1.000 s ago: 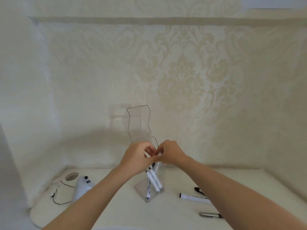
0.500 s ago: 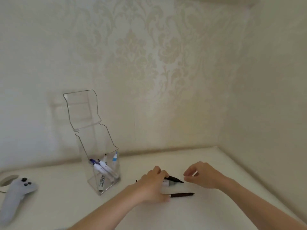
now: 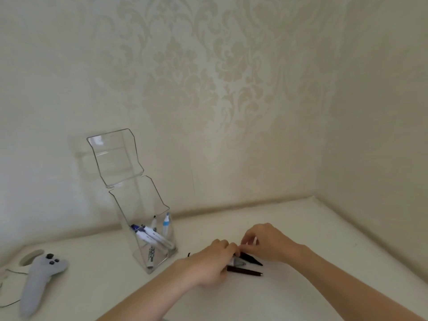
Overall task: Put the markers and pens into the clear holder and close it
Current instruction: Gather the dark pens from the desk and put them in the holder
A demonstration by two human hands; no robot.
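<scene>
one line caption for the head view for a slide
Both hands gather pens beside the open clear holder with markers inside.

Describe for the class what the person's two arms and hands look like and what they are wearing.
Both arms are bare from the frame's edge to the fingertips: no sleeves, gloves, watch, bracelets or rings show on the left hand or the right hand. Nails look short and unpainted, though blurred.

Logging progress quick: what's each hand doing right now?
Left hand: closed over the markers on the table.
Right hand: fingers curled at them; grip cannot be told.
</scene>
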